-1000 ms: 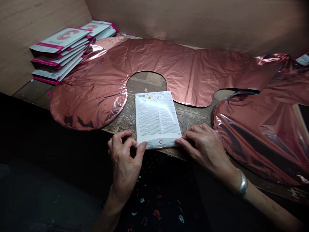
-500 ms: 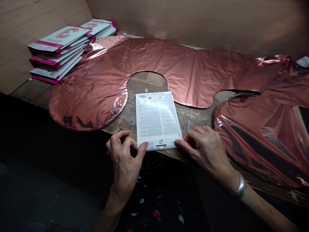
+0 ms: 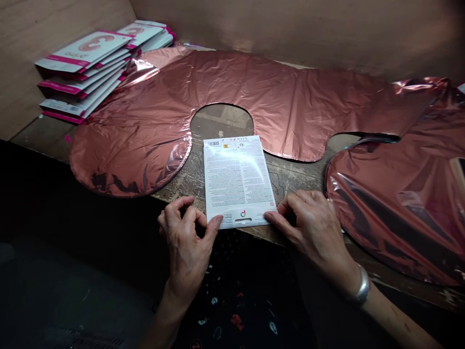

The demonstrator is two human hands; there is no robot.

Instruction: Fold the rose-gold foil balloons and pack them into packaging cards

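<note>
White printed packet (image 3: pixel 234 179) flat on the desk (image 3: pixel 298 183), near edge about level with the desk's front edge. Back face up: text columns, barcode at far end, hang slot and logo at near end. Contents can't be seen.

Left hand (image 3: pixel 187 232): thumb and index finger pinching the near left corner, other fingers curled. Right hand (image 3: pixel 314 228): thumb on the near right corner, fingers bent along the right edge, pinching it; fingertips partly hidden. Silver bracelet (image 3: pixel 363 285) on that wrist.

Packet stack (image 3: pixel 90 53) at far left by the wooden wall (image 3: pixel 65 19): white, pink bands, "3" on the top one. Second pile just behind it.

Rose-gold foil balloon (image 3: pixel 225 80) lies flat, curving around the packet's far end. More foil (image 3: pixel 392 208) to the right; can't tell if it's a separate piece.
</note>
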